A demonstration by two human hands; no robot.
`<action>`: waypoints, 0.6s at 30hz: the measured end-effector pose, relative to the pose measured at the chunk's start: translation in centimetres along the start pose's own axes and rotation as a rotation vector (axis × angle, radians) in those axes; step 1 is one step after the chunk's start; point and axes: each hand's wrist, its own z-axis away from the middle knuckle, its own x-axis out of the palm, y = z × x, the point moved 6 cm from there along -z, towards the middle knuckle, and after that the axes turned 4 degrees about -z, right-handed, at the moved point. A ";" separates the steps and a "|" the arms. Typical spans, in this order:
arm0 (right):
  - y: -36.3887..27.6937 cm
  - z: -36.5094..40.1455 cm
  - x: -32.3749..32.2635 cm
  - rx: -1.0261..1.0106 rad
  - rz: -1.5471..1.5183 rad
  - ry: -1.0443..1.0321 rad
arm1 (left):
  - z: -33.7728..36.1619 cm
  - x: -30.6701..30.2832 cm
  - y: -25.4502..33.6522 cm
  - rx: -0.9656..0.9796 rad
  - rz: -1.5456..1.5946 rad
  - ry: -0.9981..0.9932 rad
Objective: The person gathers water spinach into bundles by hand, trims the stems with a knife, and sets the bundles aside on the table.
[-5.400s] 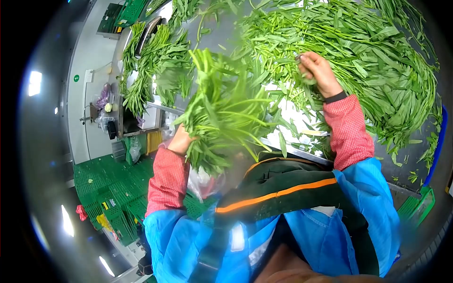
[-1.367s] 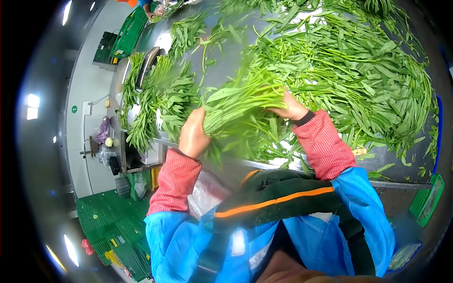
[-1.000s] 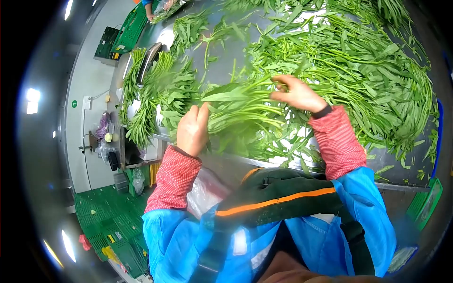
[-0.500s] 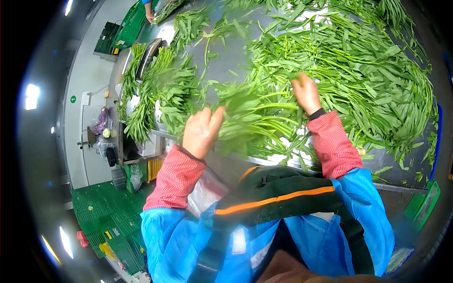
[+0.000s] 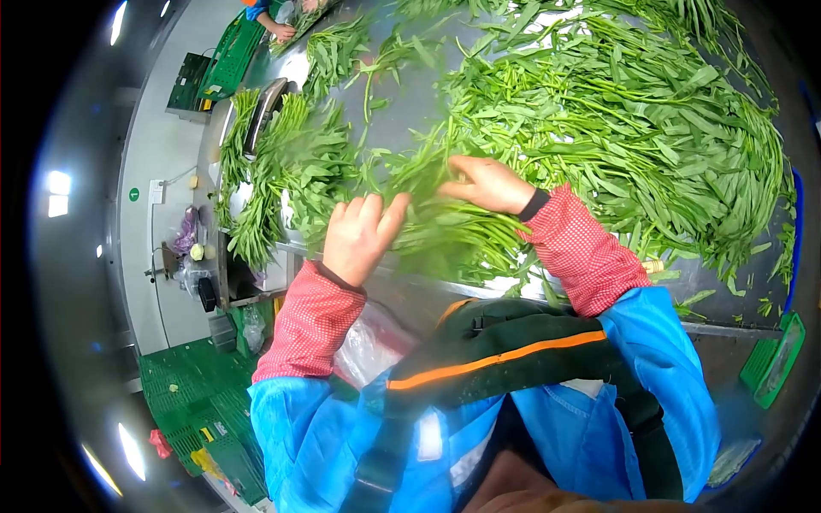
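Note:
My left hand (image 5: 361, 238) is closed around a bunch of water spinach (image 5: 462, 232), its stems pointing right toward my body side and blurred by motion. My right hand (image 5: 492, 185) reaches over the bunch, thumb and fingers curled together on the leafy stalks at its upper side. Beyond my right hand spreads a large loose pile of water spinach (image 5: 633, 145) on the metal table (image 5: 406, 90). Left of my left hand lie sorted bunches of water spinach (image 5: 295, 158), beside and partly on a scale (image 5: 267, 111).
Green crates (image 5: 231, 60) stand at the far left, with more green crates (image 5: 192, 385) on the lower left floor. At the top, another person's hand (image 5: 280, 32) handles greens. A plastic bag (image 5: 363, 350) hangs near my waist, and a green basket (image 5: 774, 359) is at right.
My right hand has moved left from the edge of the large pile onto the bunch. My left hand stays nearly in place, still gripping it.

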 end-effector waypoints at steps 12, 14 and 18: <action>4.0 2.0 -6.4 0.161 -0.429 -0.120 | 2.9 -0.9 -3.2 -0.185 0.303 0.152; 0.1 0.5 -4.7 0.013 -0.478 -0.157 | 2.3 -0.7 -2.7 -0.166 0.384 0.166; 1.5 -1.3 -3.0 0.053 -0.514 -0.074 | 2.1 0.0 -3.0 -0.267 0.614 0.063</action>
